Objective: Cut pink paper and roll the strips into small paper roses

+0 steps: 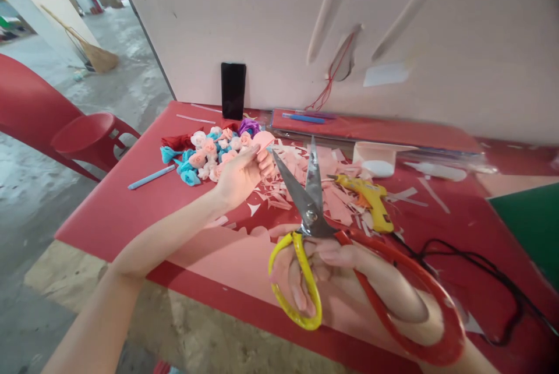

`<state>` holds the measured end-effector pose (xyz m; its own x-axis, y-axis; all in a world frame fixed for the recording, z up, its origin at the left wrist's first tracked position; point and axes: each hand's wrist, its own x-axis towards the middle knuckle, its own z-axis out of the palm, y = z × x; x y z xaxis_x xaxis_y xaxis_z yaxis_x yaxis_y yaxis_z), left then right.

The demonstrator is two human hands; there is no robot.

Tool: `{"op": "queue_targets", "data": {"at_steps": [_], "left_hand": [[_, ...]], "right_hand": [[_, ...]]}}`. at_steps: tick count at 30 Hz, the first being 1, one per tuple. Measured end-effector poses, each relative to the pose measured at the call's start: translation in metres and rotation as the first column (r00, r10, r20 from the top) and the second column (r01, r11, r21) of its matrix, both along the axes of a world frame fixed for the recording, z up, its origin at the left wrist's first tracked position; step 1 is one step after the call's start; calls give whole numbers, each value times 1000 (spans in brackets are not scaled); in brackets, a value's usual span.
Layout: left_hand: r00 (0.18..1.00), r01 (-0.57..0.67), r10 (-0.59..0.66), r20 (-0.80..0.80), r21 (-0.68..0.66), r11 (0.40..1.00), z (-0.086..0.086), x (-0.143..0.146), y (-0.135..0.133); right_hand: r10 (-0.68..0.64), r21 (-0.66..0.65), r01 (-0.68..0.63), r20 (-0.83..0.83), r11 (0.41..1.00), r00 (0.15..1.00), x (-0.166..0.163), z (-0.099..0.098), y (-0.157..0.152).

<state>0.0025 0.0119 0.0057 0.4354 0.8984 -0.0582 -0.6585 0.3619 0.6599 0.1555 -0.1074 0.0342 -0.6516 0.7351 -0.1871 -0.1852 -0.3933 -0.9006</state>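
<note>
My right hand (349,281) grips large scissors (308,199) with one yellow and one red handle loop; the blades are open and point away from me. My left hand (242,173) reaches forward and holds a small pink paper piece (263,141) between its fingertips, right beside a pile of small paper roses (209,152) in pink, white, blue and purple. The blade tips are close to the pink piece. Pink paper scraps (305,187) cover the red table (105,211) under both hands.
A yellow glue gun (371,199) with a black cord (480,269) lies right of the scissors. A black phone (233,90) leans on the wall. A blue pen (151,177) lies left. A red plastic chair (65,129) stands left of the table. A green sheet (530,225) lies at right.
</note>
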Motion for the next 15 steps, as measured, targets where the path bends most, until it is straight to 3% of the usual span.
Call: {"op": "queue_targets", "data": {"at_steps": [15], "left_hand": [[1000, 24, -24, -20, 19, 1000, 1, 0, -6]], "right_hand": [[34, -51, -38, -77, 998, 996, -1, -6, -1]]}}
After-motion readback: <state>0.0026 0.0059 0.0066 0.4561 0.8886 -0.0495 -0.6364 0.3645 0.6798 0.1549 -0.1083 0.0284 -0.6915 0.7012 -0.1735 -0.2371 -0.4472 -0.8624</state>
